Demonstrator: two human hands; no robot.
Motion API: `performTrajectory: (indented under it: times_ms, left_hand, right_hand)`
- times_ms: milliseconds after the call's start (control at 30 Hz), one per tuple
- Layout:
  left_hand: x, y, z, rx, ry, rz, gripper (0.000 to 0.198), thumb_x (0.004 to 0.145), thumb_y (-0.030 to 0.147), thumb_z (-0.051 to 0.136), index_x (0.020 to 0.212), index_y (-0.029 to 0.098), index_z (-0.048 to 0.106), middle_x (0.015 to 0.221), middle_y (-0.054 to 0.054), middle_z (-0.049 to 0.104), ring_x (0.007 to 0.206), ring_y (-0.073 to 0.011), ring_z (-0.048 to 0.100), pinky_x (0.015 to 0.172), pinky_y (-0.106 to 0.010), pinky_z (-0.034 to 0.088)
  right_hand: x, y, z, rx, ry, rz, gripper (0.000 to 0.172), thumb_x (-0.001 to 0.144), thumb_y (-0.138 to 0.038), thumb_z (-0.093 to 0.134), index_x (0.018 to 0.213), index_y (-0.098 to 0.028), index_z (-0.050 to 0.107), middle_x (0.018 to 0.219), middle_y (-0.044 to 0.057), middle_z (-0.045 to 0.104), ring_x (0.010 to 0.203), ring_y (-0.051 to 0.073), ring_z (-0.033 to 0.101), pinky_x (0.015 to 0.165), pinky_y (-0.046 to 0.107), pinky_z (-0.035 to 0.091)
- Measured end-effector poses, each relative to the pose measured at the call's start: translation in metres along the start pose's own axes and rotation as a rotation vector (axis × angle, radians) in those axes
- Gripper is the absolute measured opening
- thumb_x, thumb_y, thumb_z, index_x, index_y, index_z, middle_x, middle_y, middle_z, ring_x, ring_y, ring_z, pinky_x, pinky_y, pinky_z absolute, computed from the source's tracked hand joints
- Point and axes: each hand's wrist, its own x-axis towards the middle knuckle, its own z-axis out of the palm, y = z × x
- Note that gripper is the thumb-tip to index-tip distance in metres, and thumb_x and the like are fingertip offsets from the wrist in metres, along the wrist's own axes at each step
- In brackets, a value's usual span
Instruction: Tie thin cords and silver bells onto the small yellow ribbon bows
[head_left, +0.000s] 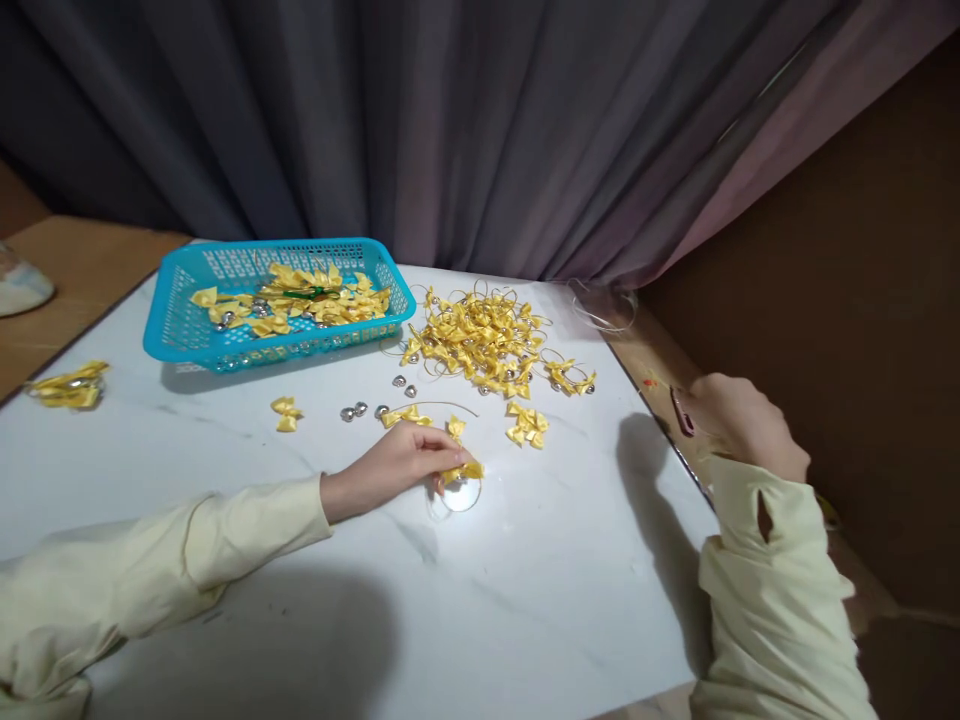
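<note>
My left hand (409, 462) pinches a yellow satin bow (469, 470) with a thin cord loop (478, 497) hanging below it, just over the white tabletop. Another yellow bow (455, 428) is just above my fingers. At the right, past the table's edge, my right hand (750, 425) is closed, with a small dark-red object (682, 412) at its fingertips; what kind it is I cannot make out. Near my left hand lie small silver bells (354, 411), a bow with a cord (407, 416), and loose yellow bows (527, 425).
A turquoise plastic basket (169, 310) holds yellow bows and silver bells. Beside it is a heap of corded bows (480, 335). A bundle of yellow ribbon (71, 386) lies far left. Grey curtains (420, 130) hang behind the white table (525, 610); a brown panel (847, 230) rises on the right.
</note>
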Motion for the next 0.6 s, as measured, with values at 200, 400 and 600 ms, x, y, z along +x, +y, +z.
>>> performTrajectory:
  times_ms: [200,400,600]
  left_hand:
    - [-0.002,0.006,0.000,-0.055,0.009,0.027,0.022,0.075,0.029,0.065,0.086,0.012,0.074,0.108,-0.011,0.067,0.068,-0.0111,0.057,0.060,-0.021,0.046]
    - [-0.003,0.005,-0.002,-0.074,0.037,0.004,0.026,0.074,0.032,0.066,0.090,0.013,0.074,0.105,-0.011,0.068,0.055,-0.0074,0.054,0.059,-0.023,0.045]
    - [-0.001,0.004,-0.005,-0.241,-0.009,-0.029,0.024,0.077,0.030,0.065,0.091,0.013,0.073,0.104,-0.012,0.068,0.073,-0.0131,0.062,0.068,-0.023,0.048]
  right_hand:
    - [0.025,0.018,0.042,-0.054,-0.062,0.033,0.027,0.079,-0.021,0.051,0.097,-0.007,0.065,0.097,0.024,0.062,0.086,0.032,0.064,0.057,0.030,0.040]
    - [0.025,0.021,0.049,-0.052,0.047,-0.038,0.027,0.080,-0.012,0.045,0.096,-0.005,0.066,0.098,0.028,0.060,0.091,0.033,0.062,0.060,0.032,0.039]
    - [0.020,0.055,0.030,0.025,0.134,-0.081,0.032,0.076,-0.040,0.059,0.060,-0.012,0.062,0.065,0.021,0.059,0.048,0.019,0.056,0.047,0.031,0.035]
